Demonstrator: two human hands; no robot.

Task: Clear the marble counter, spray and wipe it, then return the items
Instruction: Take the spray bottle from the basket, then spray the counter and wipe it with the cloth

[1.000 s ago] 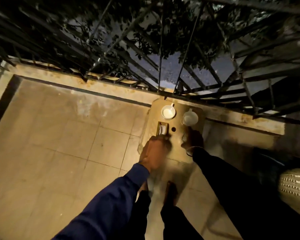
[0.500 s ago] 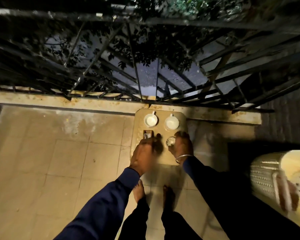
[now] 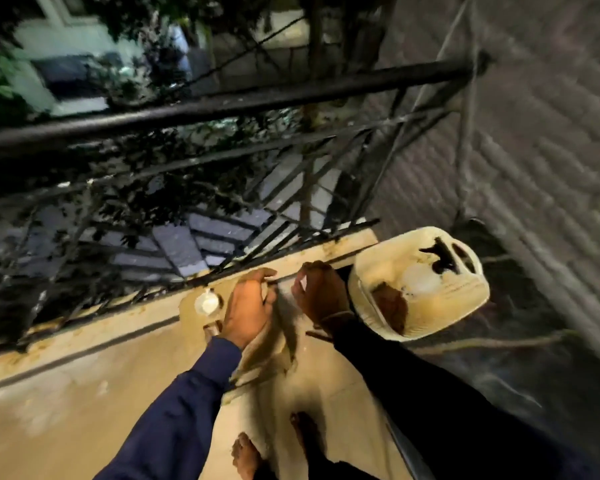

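In the head view, badly blurred, the low counter (image 3: 189,308) sits on the floor tight against the railing (image 3: 222,109). A white cup (image 3: 207,303) stands on it just beside the left hand (image 3: 248,308), and I cannot tell whether that hand holds anything. The right hand (image 3: 321,294) is curled round a small pale object (image 3: 303,282) near the basket (image 3: 447,299). A careless sweep of the left wrist could knock the cup between the bars, and the right hand might drop its load short of the basket.
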